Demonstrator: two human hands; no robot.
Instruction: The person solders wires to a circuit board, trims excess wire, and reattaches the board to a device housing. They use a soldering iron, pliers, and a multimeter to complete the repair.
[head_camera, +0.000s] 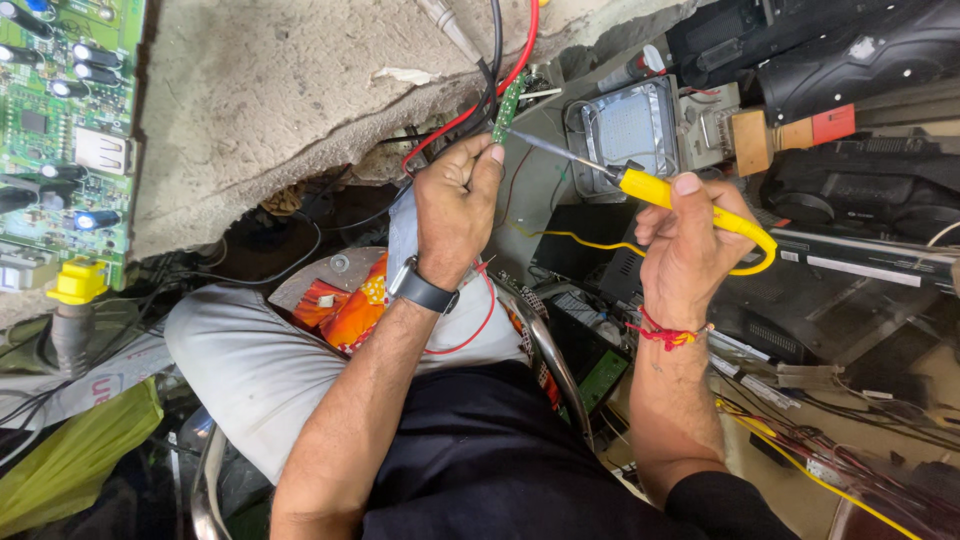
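The left hand pinches a narrow green circuit strip with red and black wires; the right hand is clamped on a yellow soldering iron, tip at the strip. Beneath: cluttered bench, rough concrete slab, large green circuit board.

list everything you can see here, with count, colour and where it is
small circuit strip: 1, green, pinched in left hand, top centre
soldering iron: 1, yellow handle, in right hand, tip toward the strip
wires: red and black, running from the strip
large circuit board: 1, green, far left
LED panel: 1, silver, top right of centre
concrete slab: 1, grey, upper left
plastic bag: 1, yellow-green, bottom left
wristwatch: 1, black, left wrist
thread band: 1, red, right wrist
left hand: gripping strip
right hand: gripping iron
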